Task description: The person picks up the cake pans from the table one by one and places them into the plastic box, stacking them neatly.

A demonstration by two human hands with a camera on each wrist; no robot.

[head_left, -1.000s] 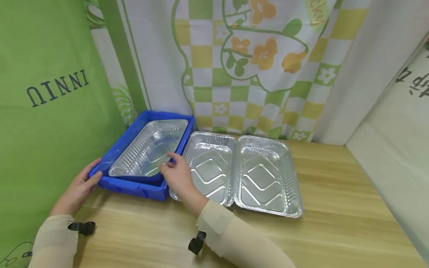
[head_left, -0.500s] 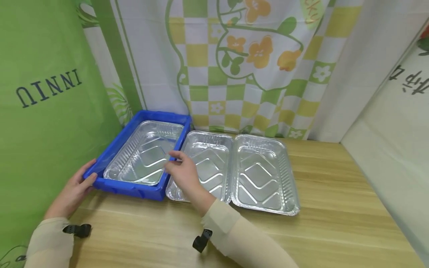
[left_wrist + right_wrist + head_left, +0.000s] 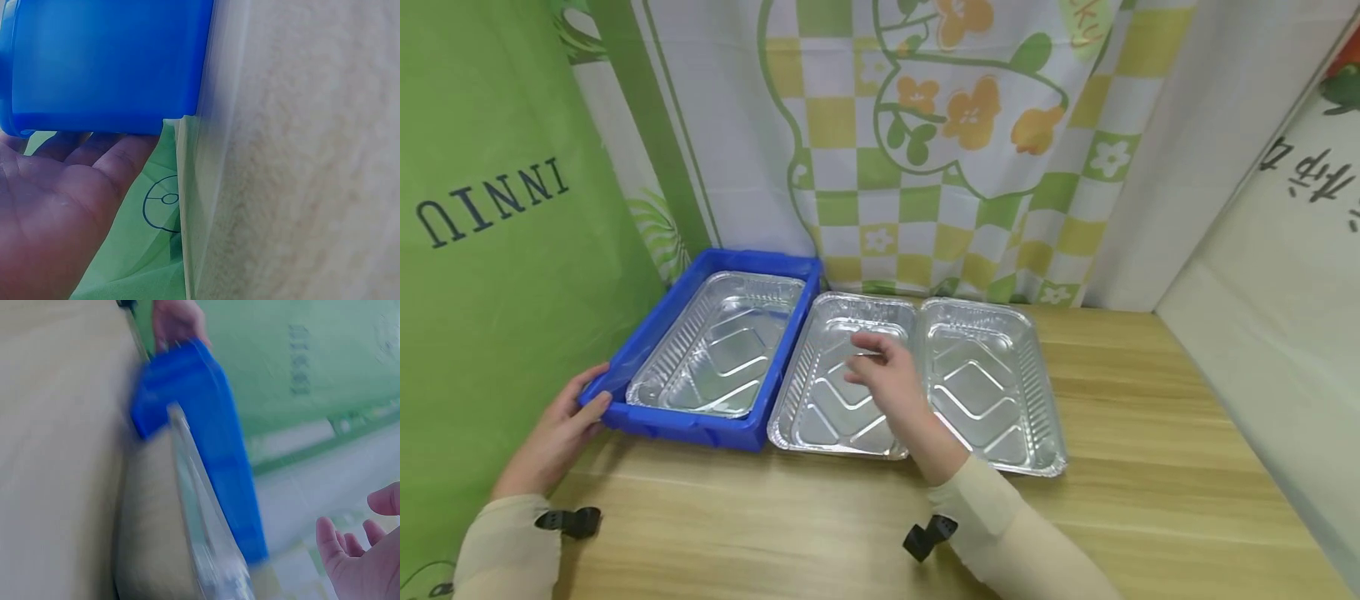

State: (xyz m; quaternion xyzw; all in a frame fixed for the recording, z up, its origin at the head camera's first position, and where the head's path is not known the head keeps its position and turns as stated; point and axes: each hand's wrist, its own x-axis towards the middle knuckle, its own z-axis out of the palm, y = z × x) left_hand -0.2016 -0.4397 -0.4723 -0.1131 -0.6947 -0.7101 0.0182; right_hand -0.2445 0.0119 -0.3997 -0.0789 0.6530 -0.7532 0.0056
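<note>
At the left, a blue plastic bin holds a rectangular foil pan lying flat inside it. My left hand grips the bin's near left corner, its thumb at the front rim and its fingers along the outer side. In the left wrist view those fingers lie against the blue wall. A middle foil pan stands right beside the bin, with a right foil pan close against it. Over the middle pan hovers my right hand, fingers loosely bent and nothing in them; the right wrist view shows thumb and fingers apart.
Everything stands on a wood-grain table. A green cloth wall runs close along the left, and a patterned curtain hangs behind the pans. A pale panel borders the right side.
The foil pan in the bin has gone from tilted to flat. My right hand has let go of it and moved right, over the middle pan. The left hand stays on the bin's corner.
</note>
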